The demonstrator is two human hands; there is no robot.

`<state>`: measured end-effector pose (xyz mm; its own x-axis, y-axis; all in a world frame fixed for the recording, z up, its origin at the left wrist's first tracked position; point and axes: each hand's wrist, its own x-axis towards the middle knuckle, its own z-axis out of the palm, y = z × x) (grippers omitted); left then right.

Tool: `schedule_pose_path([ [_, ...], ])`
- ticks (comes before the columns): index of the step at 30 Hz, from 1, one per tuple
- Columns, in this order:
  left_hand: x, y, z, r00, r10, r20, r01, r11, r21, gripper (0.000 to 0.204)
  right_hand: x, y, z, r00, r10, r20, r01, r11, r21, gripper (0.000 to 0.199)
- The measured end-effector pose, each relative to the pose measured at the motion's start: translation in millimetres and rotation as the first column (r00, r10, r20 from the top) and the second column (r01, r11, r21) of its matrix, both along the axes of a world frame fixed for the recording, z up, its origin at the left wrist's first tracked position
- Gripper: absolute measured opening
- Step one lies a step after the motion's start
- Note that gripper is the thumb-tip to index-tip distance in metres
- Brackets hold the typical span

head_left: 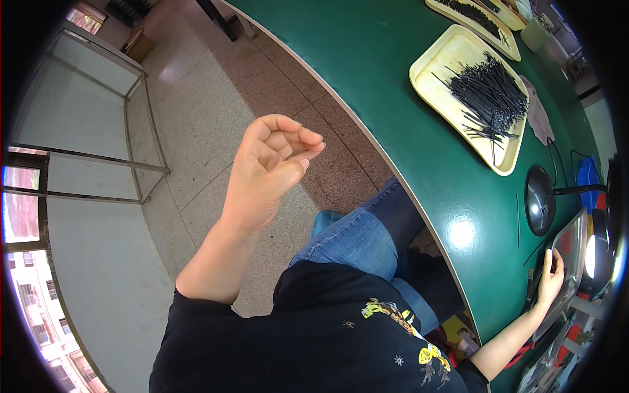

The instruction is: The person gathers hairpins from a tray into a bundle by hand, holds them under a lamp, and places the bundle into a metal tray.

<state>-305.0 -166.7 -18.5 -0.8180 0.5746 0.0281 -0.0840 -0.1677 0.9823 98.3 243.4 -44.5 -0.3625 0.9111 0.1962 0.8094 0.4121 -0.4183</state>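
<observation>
My left hand (272,171) is raised over the floor at the left of the table, its fingers curled in toward the thumb. Nothing shows between its fingertips. At the right, my right hand (552,283) rests by the edge of a clear plastic tray or box (571,252), thumb and fingers apart; I cannot make out anything held in it. Thin black wire-like pieces (490,95) lie heaped in a cream tray (429,72) on the green table (367,72). A single black strand (517,219) lies on the tabletop, near a round black lamp base or disc (540,200).
A second cream tray (510,47) of black pieces and a pale green container (537,33) stand at the far right. A grey cloth (538,118) touches the near tray. A blue bin (588,177) sits at the right rim. Metal-framed panels (92,164) line the left.
</observation>
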Motion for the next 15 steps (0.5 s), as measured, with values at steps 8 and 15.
schedule_pose_path([
  [8, 2.3, 2.4, 4.9, 0.999, -0.015, 0.046, 0.013, 1.0, 0.028, 0.03, 0.2, -0.3, -0.6, 1.0, -0.016, -0.008, 0.016, 1.0, 0.001, 0.047],
  [15, -2.5, -1.5, 0.1, 0.994, 0.035, 0.103, -0.044, 0.995, 0.086, 0.029, -1.2, 0.1, -0.7, 1.0, -0.007, -0.003, 0.007, 1.0, -0.002, 0.045],
])
